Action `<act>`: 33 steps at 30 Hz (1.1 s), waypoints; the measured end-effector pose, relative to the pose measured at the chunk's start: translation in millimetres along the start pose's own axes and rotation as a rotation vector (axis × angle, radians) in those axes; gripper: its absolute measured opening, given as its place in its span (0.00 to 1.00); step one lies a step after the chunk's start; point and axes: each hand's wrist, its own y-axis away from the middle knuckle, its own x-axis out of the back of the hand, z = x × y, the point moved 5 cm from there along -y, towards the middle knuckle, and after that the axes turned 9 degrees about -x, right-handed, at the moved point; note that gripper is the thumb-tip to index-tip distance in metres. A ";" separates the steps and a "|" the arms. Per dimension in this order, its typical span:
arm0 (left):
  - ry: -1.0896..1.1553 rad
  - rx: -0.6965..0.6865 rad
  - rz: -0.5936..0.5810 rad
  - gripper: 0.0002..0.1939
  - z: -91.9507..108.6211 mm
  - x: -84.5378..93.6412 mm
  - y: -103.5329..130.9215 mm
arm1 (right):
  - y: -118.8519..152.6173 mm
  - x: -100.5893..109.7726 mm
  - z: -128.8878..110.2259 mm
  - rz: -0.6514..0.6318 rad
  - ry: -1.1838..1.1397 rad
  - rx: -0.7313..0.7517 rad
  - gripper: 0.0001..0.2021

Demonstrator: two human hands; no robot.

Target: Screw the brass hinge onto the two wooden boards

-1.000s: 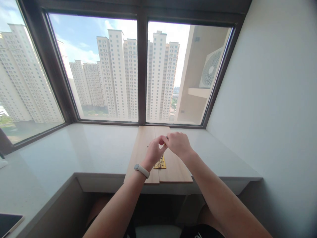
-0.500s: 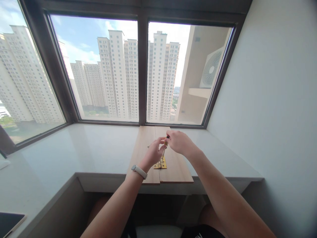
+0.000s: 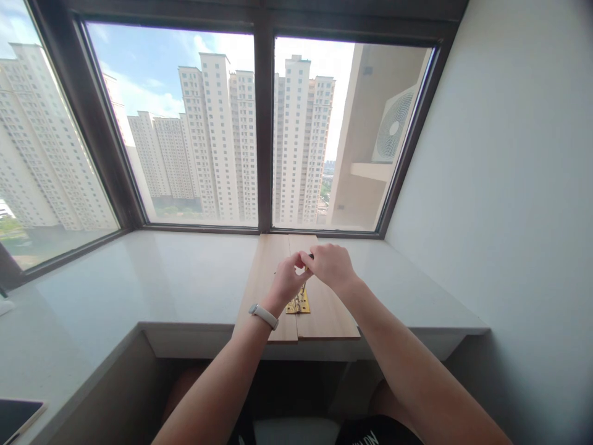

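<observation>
Both hands meet around a small screwdriver [image 3: 304, 287] with a black and yellow handle, mostly covered by fingers. My right hand [image 3: 331, 264] is closed on the top of its handle. Touching it from the left, my left hand [image 3: 290, 278] has its fingers pinched round the handle's side. The thin shaft points down at a gold-coloured hinge [image 3: 303, 304]; whether the tip sits in a screw is too small to tell. Beneath the hinge lie two light wooden boards [image 3: 327, 318] side by side, the hinge spanning their seam.
The boards rest on a white window counter [image 3: 194, 278], their near ends at its front edge. A dark-screened device [image 3: 18, 417] lies at the lower left. Dark-framed windows stand behind, with a wall on the right.
My right hand has turned over the handle, its fingers now nearer my left hand and hiding more of the screwdriver. The whole view has shifted slightly.
</observation>
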 end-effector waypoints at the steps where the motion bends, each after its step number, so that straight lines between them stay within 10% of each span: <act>1: 0.004 0.004 0.000 0.06 -1.5 -0.7 0.3 | 0.5 0.3 0.9 -0.012 -0.016 0.000 0.26; 10: 0.131 -0.031 -0.144 0.09 0.0 -3.5 -0.5 | 1.1 3.7 7.7 -0.163 -0.459 0.286 0.07; 21: -0.284 0.014 -0.367 0.02 -52.0 -30.8 30.8 | 0.9 -4.3 1.5 -0.088 -0.564 0.342 0.07; 33: -0.376 -0.003 -0.396 0.04 -57.6 -40.8 37.9 | 1.5 -4.5 -0.5 -0.101 -0.580 0.356 0.08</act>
